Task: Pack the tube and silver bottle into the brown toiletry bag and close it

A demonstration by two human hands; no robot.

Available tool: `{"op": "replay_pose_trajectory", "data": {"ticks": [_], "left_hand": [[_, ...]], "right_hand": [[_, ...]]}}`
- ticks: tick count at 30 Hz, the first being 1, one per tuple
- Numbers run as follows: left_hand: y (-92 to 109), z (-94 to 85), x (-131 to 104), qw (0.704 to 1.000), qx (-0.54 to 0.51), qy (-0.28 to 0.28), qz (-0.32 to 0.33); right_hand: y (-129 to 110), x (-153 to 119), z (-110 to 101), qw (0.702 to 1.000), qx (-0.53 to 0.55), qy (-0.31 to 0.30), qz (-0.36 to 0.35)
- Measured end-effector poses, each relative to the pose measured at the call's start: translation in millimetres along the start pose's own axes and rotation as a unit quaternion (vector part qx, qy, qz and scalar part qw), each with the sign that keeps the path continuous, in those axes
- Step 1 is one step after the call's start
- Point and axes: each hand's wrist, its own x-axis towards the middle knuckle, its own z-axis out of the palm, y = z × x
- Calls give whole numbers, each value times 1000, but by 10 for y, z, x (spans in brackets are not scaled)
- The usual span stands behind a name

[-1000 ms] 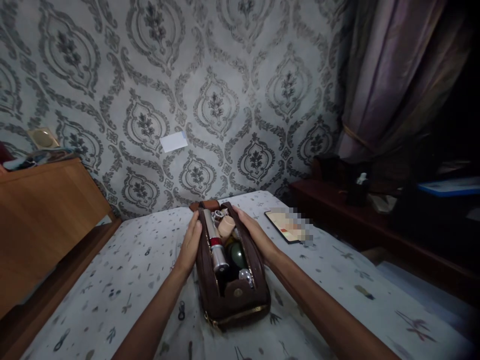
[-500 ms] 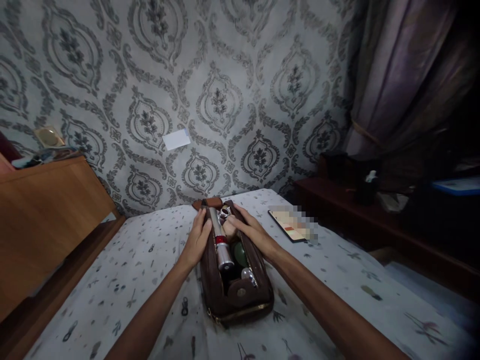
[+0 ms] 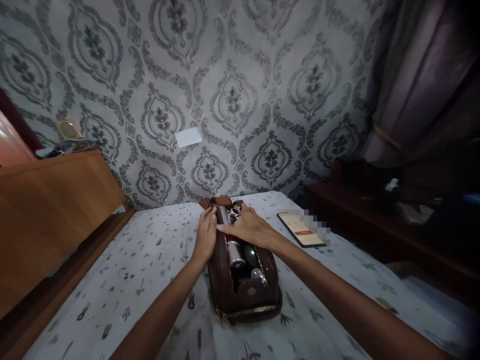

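A brown zippered bag (image 3: 240,312) lies on the bed with its top gaping. Inside it are a silver cylinder with a red band (image 3: 236,254), a dark green round item (image 3: 250,255) and a clear, shiny rounded item (image 3: 258,276). My left hand (image 3: 206,235) grips the bag's left side near the far end. Over the opening, my right hand (image 3: 249,225) reaches in from the right, thumb stretched left across the cylinder and fingers apart from it. This hand covers the contents beneath, and its fingertips are partly hidden. Shiny metal pieces (image 3: 234,214) show just beyond the thumb.
A phone (image 3: 302,230) with a lit screen lies right of the bag on the patterned bedsheet (image 3: 157,280). The wooden headboard (image 3: 56,200) stands at left. Along the right runs a dark red ledge (image 3: 348,215) holding several items. Patterned wallpaper covers the wall behind.
My right hand has moved from the bag's right edge to over its opening, thumb swinging left. My left hand stays at the left side. The view has shifted slightly left.
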Motion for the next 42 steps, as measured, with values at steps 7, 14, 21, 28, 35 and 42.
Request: {"op": "replay_pose_trajectory", "data": {"ticks": [7,14,21,28,35,42], "left_hand": [[-113,-7,9,997,-82,15,-2],[-263,-225,507,954,-189,-2,-232],[-490,64,1102,927,-199,-50,-313],[-482,243,1344,894,-239,-136,-354],[-427,258,1394,912,-283,-99,-279],[-333,245,1339,922,-269,-119,-251]], "right_hand": [[-190,-40,-16,990,-115,-60,50],[-244,-51,-29,988,-108,-86,69],[-254,-75,-24,987,-111,-81,82],[-279,-103,-42,990,-95,-79,73],[-310,-119,-75,988,-95,-92,82],[-319,-124,-76,986,-103,-99,88]]}}
